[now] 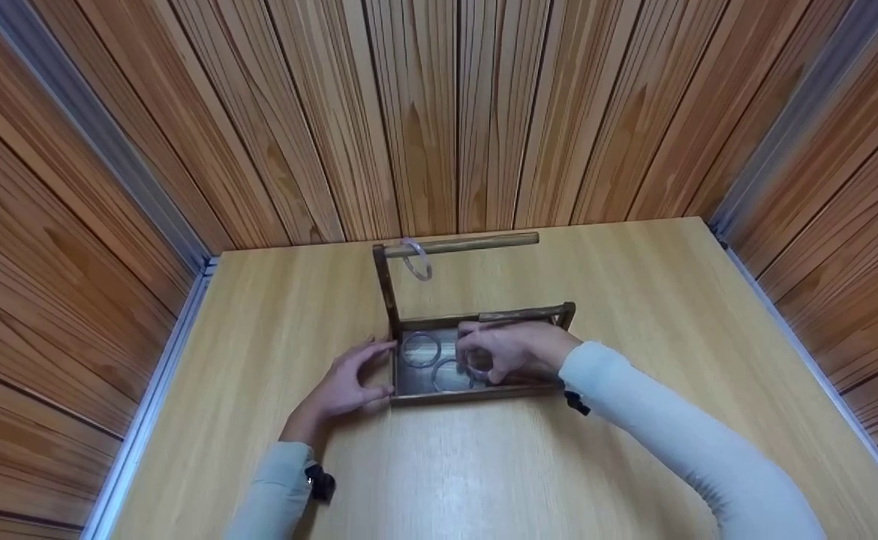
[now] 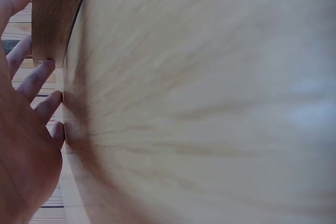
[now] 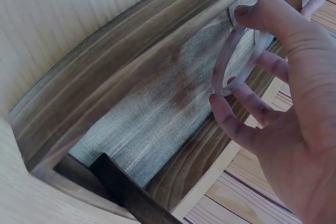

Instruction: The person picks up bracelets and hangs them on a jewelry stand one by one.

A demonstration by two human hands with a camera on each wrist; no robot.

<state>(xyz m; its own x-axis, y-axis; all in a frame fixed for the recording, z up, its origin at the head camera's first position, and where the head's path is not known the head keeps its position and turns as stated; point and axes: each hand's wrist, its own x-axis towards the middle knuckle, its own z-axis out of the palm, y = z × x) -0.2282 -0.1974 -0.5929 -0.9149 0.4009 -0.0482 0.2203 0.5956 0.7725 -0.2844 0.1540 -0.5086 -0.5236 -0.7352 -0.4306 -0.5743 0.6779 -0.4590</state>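
My right hand (image 1: pixel 514 346) is inside a shallow brown wooden tray (image 1: pixel 469 392). In the right wrist view its thumb and fingers hold a translucent, pale purple bangle (image 3: pixel 221 64) by the rim, tilted up above the tray's grey bottom. Two more bangles lie in the left half of the tray, one toward the back (image 1: pixel 404 351) and one nearer the front (image 1: pixel 433 375). With fingers spread, my left hand (image 1: pixel 345 382) has its fingertips against the tray's left end; the left wrist view shows them along the end block (image 2: pixel 55 19).
From the tray's left end rises a wooden post (image 1: pixel 386 289) with a horizontal bar (image 1: pixel 484 242) on top. A bangle (image 1: pixel 422 278) hangs on that bar near the post. A second, lower bar (image 1: pixel 525 313) runs along the tray's back right. Wood-panelled walls surround the table (image 1: pixel 672 300).
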